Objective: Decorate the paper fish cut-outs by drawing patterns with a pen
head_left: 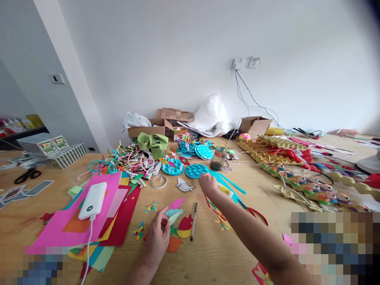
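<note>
My left hand (157, 235) is over a group of paper fish, with curled fingers and thumb at the head end of a light blue fish (174, 212). Around it lie a pink fish (177, 203), a red and yellow fish (185, 227) and an orange cutout (174, 244). A pen (194, 221) lies to their right. Farther out, my right hand (208, 184) is closed, its fingertips hidden behind the back of the hand. It is beside a blue scalloped disc (196, 171) and a glue bottle (225, 190). A grey fish (184, 185) lies left of it.
Coloured sheets and a white power bank (93, 201) with a cable lie left. Scissors (257, 213), paper strips (224, 221) and a glass jar (218, 159) are right of centre. A tape roll (159, 181) lies ahead. Egg-carton strips (305, 182) cover the right side.
</note>
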`<state>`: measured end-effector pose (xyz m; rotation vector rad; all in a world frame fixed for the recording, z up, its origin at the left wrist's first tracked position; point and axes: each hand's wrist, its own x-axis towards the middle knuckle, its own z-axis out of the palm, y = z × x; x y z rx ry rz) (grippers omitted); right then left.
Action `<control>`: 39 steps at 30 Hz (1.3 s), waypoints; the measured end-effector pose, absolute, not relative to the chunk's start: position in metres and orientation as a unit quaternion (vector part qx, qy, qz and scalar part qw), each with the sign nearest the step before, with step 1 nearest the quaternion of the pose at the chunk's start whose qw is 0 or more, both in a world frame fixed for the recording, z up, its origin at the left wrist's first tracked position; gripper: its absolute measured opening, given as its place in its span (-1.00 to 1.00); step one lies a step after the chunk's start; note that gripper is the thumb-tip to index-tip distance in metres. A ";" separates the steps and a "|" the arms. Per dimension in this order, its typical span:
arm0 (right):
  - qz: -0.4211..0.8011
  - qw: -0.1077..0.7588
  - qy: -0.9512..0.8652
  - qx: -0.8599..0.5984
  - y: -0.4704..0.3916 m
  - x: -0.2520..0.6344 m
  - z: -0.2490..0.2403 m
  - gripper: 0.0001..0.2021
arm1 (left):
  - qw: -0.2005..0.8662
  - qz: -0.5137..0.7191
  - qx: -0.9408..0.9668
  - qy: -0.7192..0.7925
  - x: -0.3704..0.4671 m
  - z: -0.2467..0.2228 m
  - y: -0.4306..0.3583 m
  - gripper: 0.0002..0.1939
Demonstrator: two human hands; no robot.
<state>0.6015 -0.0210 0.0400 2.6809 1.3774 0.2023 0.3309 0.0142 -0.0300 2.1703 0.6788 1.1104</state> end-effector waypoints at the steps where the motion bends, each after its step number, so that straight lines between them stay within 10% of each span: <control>1: 0.074 0.070 0.456 0.884 -0.020 0.602 0.041 -0.74 | 0.305 0.416 0.818 0.257 0.331 -0.030 0.014 -0.66; 28: 0.017 0.170 0.438 0.883 -0.150 0.568 0.153 -0.82 | 0.349 0.379 0.811 0.278 0.329 -0.021 0.011 -0.65; 39: -0.171 0.046 0.438 0.881 -0.263 0.535 0.092 -0.84 | 0.326 0.412 0.807 0.268 0.329 -0.022 0.012 -0.66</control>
